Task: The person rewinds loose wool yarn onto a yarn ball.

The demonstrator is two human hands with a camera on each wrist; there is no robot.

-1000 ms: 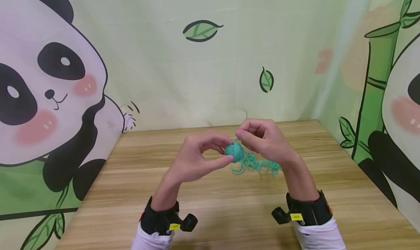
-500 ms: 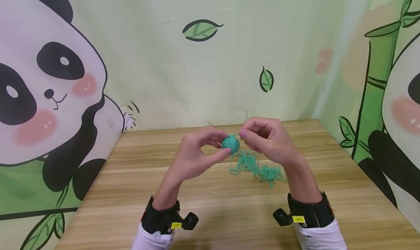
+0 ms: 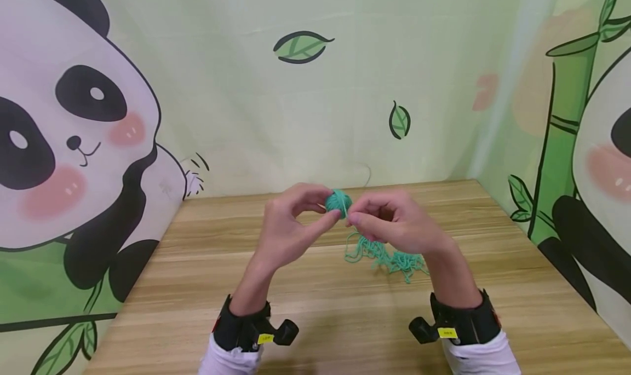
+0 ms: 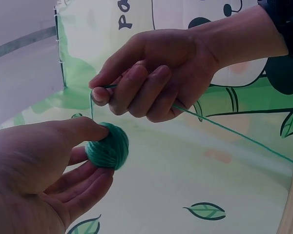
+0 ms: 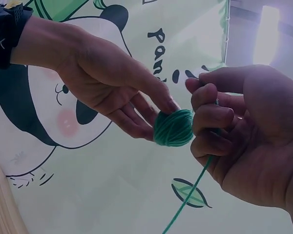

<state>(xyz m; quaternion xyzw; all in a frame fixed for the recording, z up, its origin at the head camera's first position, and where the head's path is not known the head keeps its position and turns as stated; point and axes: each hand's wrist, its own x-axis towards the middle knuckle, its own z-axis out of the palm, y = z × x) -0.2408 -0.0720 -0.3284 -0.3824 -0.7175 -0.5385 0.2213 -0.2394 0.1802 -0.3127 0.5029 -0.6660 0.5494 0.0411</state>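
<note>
My left hand (image 3: 294,221) holds a small ball of green yarn (image 3: 338,202) between thumb and fingertips, above the table. Just right of the ball, my right hand (image 3: 394,221) pinches the yarn strand (image 4: 91,105) between thumb and forefinger. In the left wrist view that strand rises from the ball to the pinch, passes through the curled fingers and slants away to the lower right. A loose tangle of the same yarn (image 3: 405,261) lies on the table below the right hand, which partly covers it.
The wooden table (image 3: 315,320) reaches back to a pale green cloth backdrop (image 3: 222,79) printed with pandas, leaves and bamboo. Both wrists wear black camera straps (image 3: 465,323).
The ball and left hand have moved a little up and left. My right hand swung away to the right, then came back down close to the ball. The tangle now lies stretched nearer me.
</note>
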